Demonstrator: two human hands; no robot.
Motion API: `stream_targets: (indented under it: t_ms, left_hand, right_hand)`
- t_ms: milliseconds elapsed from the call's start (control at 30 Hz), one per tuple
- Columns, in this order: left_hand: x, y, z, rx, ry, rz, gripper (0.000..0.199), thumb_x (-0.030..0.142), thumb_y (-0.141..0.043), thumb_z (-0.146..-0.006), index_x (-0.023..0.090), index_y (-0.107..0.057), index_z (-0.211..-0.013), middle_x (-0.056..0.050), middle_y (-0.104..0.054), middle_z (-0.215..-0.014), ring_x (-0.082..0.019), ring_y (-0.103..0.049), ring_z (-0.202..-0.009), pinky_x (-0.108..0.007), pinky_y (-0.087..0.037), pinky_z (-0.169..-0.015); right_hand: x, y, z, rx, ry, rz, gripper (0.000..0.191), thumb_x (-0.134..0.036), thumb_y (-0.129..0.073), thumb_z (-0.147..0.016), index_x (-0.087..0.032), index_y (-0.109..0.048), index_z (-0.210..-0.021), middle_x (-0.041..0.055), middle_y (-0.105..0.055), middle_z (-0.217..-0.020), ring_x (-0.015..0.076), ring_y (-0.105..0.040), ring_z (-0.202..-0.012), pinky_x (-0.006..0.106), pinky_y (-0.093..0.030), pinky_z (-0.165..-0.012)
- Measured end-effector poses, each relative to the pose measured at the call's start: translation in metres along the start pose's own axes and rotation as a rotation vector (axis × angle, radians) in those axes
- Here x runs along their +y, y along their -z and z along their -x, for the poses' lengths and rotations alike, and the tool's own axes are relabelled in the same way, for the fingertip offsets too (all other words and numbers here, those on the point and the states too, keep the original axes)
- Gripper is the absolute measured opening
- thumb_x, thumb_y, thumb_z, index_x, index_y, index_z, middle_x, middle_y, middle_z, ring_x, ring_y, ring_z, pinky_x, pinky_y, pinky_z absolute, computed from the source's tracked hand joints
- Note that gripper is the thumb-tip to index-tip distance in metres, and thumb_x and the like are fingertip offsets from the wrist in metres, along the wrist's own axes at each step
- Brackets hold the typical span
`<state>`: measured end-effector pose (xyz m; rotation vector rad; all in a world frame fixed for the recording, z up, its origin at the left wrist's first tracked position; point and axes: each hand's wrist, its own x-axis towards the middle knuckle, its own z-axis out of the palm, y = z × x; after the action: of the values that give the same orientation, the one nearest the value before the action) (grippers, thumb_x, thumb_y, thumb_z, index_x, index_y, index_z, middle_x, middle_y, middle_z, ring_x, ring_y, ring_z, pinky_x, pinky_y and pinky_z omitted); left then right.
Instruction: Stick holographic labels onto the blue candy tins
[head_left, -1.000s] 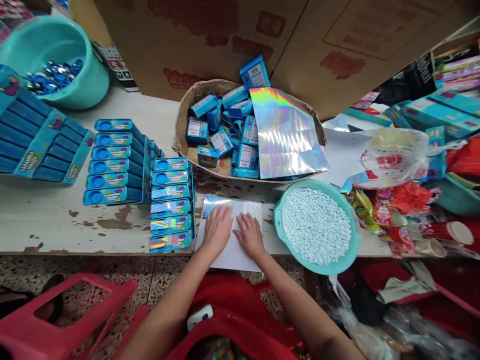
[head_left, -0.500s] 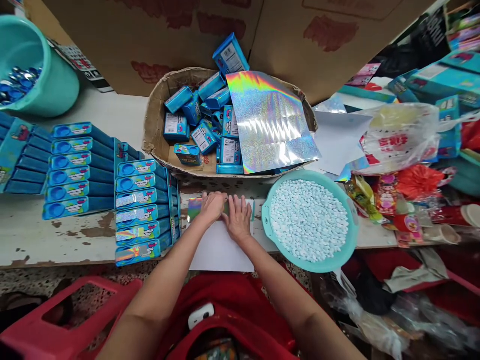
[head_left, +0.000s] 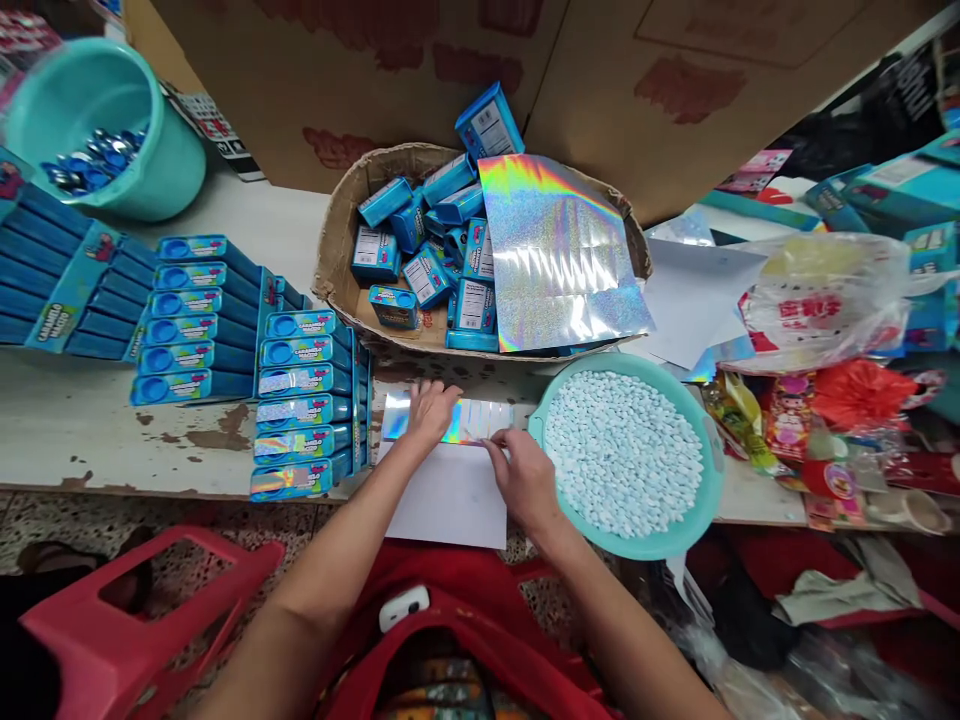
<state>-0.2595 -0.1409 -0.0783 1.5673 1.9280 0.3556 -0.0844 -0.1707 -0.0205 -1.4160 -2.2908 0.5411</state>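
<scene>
Currently, your left hand (head_left: 433, 410): palm down on the holographic strip (head_left: 487, 412), fingers slightly spread, fingertips toward its far edge.
Your right hand (head_left: 527, 482): thumb and forefinger brought close together at the strip's near edge; you cannot tell whether a piece is pinched between them. Other fingers curled in.
Holographic strip: across the far end of the white sheet (head_left: 448, 500), under your left hand; crosswise lines show toward its right side.
White sheet: flat on the worn table (head_left: 180, 465), its near end reaching past the table edge toward your lap.
Near box stack (head_left: 304, 405): 6 blue boxes facing you, left of the sheet; the 4 nearest carry shiny silver patches (head_left: 292, 411).
Second box stack (head_left: 196, 318): 6 blue boxes, just left of the first.
Teal basin (head_left: 645, 549): right of the sheet, filled with small pale pieces (head_left: 622, 450); your right hand is just beside it, contact unclear.
Cardboard tray (head_left: 335, 290): beyond the sheet, loose blue boxes (head_left: 425, 277) inside, large holographic sheet (head_left: 562, 250) lying over its right part.
Teal bucket (head_left: 176, 160): far left, blue shiny pieces (head_left: 97, 160) inside.
</scene>
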Motion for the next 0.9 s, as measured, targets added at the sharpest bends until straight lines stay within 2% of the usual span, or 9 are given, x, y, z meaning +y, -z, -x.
stream_targets:
  t_ms: [67,167,267,367,533,600,667,800,900]
  left_hand:
    - [0.009,0.016,0.019,0.041,-0.040,0.384,0.038,0.037,-0.033,-0.093,0.023,-0.058,-0.118,-0.010,-0.059,-0.118,-0.024,-0.048,-0.115,-0.040,-0.034,-0.098]
    - [0.029,0.044,0.053,-0.104,-0.121,0.853,0.047,0.045,-0.044,-0.088,0.020,-0.049,-0.127,-0.010,-0.057,-0.123,-0.021,-0.053,-0.111,-0.033,-0.043,-0.090]
    - [0.046,0.068,0.082,-0.168,-0.050,0.859,0.031,0.038,-0.059,-0.078,0.016,-0.061,-0.100,-0.006,-0.066,-0.092,-0.016,-0.060,-0.085,-0.027,-0.047,-0.075]
    - [0.048,0.098,0.098,-0.053,0.035,0.698,0.021,0.033,-0.048,-0.083,0.017,-0.062,-0.084,0.000,-0.060,-0.066,-0.012,-0.056,-0.064,-0.023,-0.045,-0.063]
    - [-0.001,0.173,0.116,0.191,0.045,0.405,0.025,0.030,-0.043,-0.086,0.022,-0.064,-0.098,0.002,-0.062,-0.074,-0.012,-0.056,-0.070,-0.023,-0.043,-0.067]
    - [-0.029,0.205,0.121,0.258,0.129,0.377,0.027,0.034,-0.043,-0.087,0.021,-0.063,-0.099,0.003,-0.060,-0.069,-0.012,-0.054,-0.063,-0.022,-0.043,-0.060]
    - [-0.055,0.230,0.124,0.357,0.165,0.395,0.029,0.037,-0.044,-0.087,0.021,-0.062,-0.101,0.001,-0.062,-0.078,-0.013,-0.057,-0.069,-0.023,-0.045,-0.062]
    - [-0.080,0.252,0.122,0.499,0.034,0.620,0.045,0.043,-0.050,-0.084,0.019,-0.051,-0.121,-0.009,-0.058,-0.117,-0.020,-0.056,-0.102,-0.029,-0.049,-0.077]
    - [-0.079,0.251,0.115,0.373,-0.101,0.736,0.072,0.042,-0.067,-0.071,0.022,-0.039,-0.133,-0.011,-0.045,-0.135,-0.024,-0.047,-0.119,-0.032,-0.048,-0.086]
  right_hand:
    - [-0.006,0.023,-0.006,0.004,-0.059,-0.100,0.015,-0.031,-0.050,-0.091,-0.019,-0.054,-0.082,0.0020,-0.061,-0.075,0.0152,-0.057,-0.070,0.027,-0.043,-0.066]
    - [-0.016,0.047,-0.014,-0.003,-0.115,-0.228,0.013,-0.031,-0.053,-0.089,-0.020,-0.053,-0.081,-0.0005,-0.060,-0.075,0.0137,-0.057,-0.069,0.025,-0.043,-0.066]
    - [-0.029,0.059,-0.020,-0.045,-0.149,-0.336,0.015,-0.034,-0.056,-0.087,-0.021,-0.054,-0.080,-0.0010,-0.061,-0.074,0.0138,-0.057,-0.069,0.026,-0.043,-0.066]
    - [-0.050,0.055,-0.031,-0.095,-0.174,-0.462,0.017,-0.037,-0.055,-0.086,-0.021,-0.057,-0.080,0.0013,-0.063,-0.079,0.0158,-0.059,-0.074,0.028,-0.045,-0.068]
    - [-0.111,0.024,-0.074,-0.031,-0.166,-0.596,0.020,-0.037,-0.060,-0.080,-0.020,-0.062,-0.072,0.0080,-0.063,-0.103,0.0221,-0.058,-0.098,0.035,-0.046,-0.081]
    - [-0.141,0.012,-0.093,-0.037,-0.118,-0.614,0.019,-0.036,-0.062,-0.079,-0.020,-0.062,-0.069,0.0066,-0.064,-0.099,0.0212,-0.058,-0.096,0.035,-0.044,-0.083]
    - [-0.167,0.006,-0.109,-0.071,-0.078,-0.650,0.018,-0.035,-0.062,-0.079,-0.020,-0.061,-0.071,0.0037,-0.064,-0.089,0.0180,-0.058,-0.086,0.032,-0.044,-0.078]
    - [-0.201,0.012,-0.124,-0.142,-0.082,-0.702,0.019,-0.037,-0.060,-0.081,-0.019,-0.059,-0.074,-0.0023,-0.060,-0.070,0.0114,-0.053,-0.064,0.024,-0.042,-0.063]
    - [-0.214,0.018,-0.126,-0.169,-0.059,-0.691,0.020,-0.037,-0.061,-0.081,-0.019,-0.059,-0.073,-0.0028,-0.059,-0.068,0.0104,-0.052,-0.062,0.023,-0.041,-0.060]
